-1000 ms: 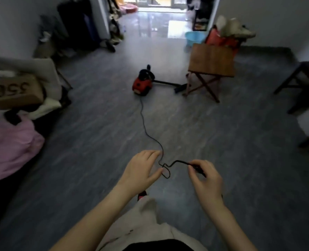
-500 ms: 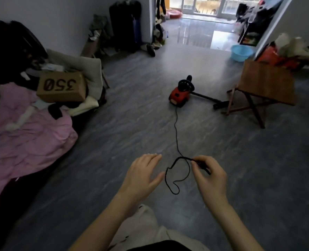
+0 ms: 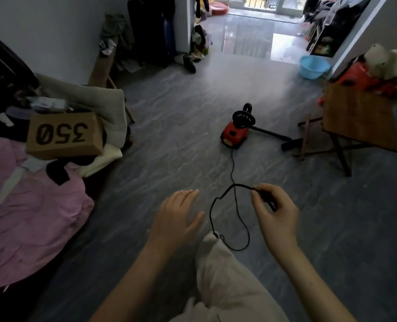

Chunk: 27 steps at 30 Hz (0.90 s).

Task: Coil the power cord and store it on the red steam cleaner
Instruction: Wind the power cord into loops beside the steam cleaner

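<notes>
The red steam cleaner [image 3: 235, 133] stands on the grey floor ahead, with a black hose coiled on top and a black wand lying off to its right. Its thin black power cord [image 3: 232, 166] runs from the cleaner's near side towards me and hangs in a loose loop [image 3: 239, 217] between my hands. My right hand [image 3: 274, 212] pinches the cord's plug end between thumb and fingers. My left hand [image 3: 179, 219] hovers to the left of the loop, fingers spread, touching nothing.
A folding wooden table [image 3: 360, 122] stands to the right of the cleaner. A bed with pink bedding [image 3: 25, 205] and a cardboard box marked 350 [image 3: 62, 135] lines the left side. A blue basin [image 3: 313, 66] sits far back. My pale trouser leg [image 3: 227, 275] is below the loop.
The view has swung left and the cleaner appears closer. The small kink of cord has grown into a longer hanging loop. My left hand has drawn away from the cord.
</notes>
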Each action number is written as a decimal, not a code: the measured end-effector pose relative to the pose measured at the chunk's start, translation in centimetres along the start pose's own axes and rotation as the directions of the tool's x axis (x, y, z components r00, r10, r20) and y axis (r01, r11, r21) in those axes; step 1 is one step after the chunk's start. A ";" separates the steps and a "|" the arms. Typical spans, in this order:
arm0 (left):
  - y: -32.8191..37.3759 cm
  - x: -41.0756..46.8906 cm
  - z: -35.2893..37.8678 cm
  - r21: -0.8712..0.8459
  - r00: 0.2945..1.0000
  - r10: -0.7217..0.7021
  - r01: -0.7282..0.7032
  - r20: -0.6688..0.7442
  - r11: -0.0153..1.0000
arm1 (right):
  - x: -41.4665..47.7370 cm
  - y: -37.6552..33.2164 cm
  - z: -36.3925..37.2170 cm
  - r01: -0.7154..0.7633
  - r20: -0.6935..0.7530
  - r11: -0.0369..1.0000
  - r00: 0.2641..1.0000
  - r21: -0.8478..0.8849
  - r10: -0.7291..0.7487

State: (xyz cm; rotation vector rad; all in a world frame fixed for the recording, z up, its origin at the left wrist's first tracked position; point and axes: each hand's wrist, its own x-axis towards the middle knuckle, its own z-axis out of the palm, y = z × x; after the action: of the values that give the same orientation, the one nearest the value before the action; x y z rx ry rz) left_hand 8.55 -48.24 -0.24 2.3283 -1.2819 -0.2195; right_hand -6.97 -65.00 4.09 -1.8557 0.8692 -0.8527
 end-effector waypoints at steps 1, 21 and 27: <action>-0.7 1.8 0.1 -0.006 1.000 -0.008 0.008 0.003 1.000 | 1.8 0.3 1.0 -0.004 -0.003 1.000 1.000 0.007 0.004; -9.9 45.9 -5.3 -0.117 0.976 0.218 -0.213 0.027 0.970 | 38.9 0.8 17.4 0.034 -0.111 0.999 0.993 0.016 -0.032; -14.3 59.8 -7.2 -0.172 0.911 0.400 -0.380 0.100 0.909 | 48.8 -1.0 23.4 0.003 -0.240 0.999 0.971 0.040 0.006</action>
State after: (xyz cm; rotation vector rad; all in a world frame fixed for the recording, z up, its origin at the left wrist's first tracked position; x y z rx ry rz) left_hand 54.83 -89.08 4.31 1.9082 -1.7038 -0.3284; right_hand 37.85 -95.29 6.35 -1.7398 0.9938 -1.1021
